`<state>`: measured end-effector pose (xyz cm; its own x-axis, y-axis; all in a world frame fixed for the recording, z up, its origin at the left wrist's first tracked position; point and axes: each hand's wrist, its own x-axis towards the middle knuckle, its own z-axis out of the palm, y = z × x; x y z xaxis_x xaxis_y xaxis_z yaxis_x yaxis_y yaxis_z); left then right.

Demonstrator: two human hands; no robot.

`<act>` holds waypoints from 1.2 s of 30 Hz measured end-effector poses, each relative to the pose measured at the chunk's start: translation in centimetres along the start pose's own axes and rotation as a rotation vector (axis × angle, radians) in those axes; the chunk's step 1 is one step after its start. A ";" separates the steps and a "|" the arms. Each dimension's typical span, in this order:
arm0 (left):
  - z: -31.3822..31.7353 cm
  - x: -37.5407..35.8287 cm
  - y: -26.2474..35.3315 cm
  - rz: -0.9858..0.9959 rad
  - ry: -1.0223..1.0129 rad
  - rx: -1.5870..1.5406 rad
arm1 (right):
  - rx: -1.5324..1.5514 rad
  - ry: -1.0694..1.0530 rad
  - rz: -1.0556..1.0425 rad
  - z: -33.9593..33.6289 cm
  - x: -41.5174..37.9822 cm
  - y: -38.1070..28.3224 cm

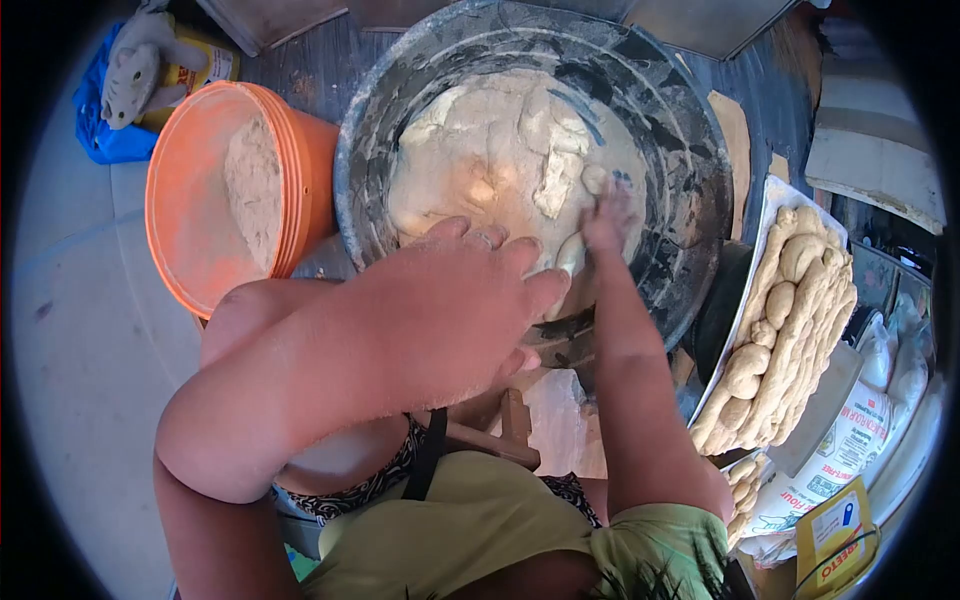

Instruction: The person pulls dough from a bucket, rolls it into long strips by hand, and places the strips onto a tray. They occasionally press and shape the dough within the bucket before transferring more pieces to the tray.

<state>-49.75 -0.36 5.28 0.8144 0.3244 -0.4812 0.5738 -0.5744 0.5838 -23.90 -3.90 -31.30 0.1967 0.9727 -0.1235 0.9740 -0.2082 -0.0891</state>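
Observation:
A large dark tub [690,150] holds a wide mass of pale, floury dough [450,150] with torn, lumpy patches. My left hand [480,270] hovers over the tub's near edge, fingers apart and pointing right, with nothing seen in it. Inside the tub at the right, my right hand [612,215] reaches down to the dough's edge, beside a small dough lump [594,179]. Its fingers are smeared by motion, so their grip cannot be made out.
An orange bucket [185,200] with flour stands left of the tub. On the right lie a tray of shaped dough [775,340], flour sacks [850,430] and a yellow container [835,535]. A grey toy cat [130,80] sits upper left.

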 end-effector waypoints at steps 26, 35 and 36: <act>0.4 -0.2 -0.2 0.022 0.151 0.007 | 0.620 -0.117 0.102 4.2 -17.2 -7.2; 0.9 -0.4 -0.5 0.039 0.175 -0.023 | 1.043 -0.133 0.756 8.9 -16.6 -6.5; 0.9 -0.4 -0.4 0.031 0.168 -0.033 | 1.002 -0.120 0.657 11.1 -16.4 -7.2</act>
<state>-50.43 -0.88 4.65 0.8332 0.4294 -0.3483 0.5485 -0.5622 0.6190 -35.34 -19.46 -39.61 0.5592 0.6462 -0.5193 0.1616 -0.6993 -0.6963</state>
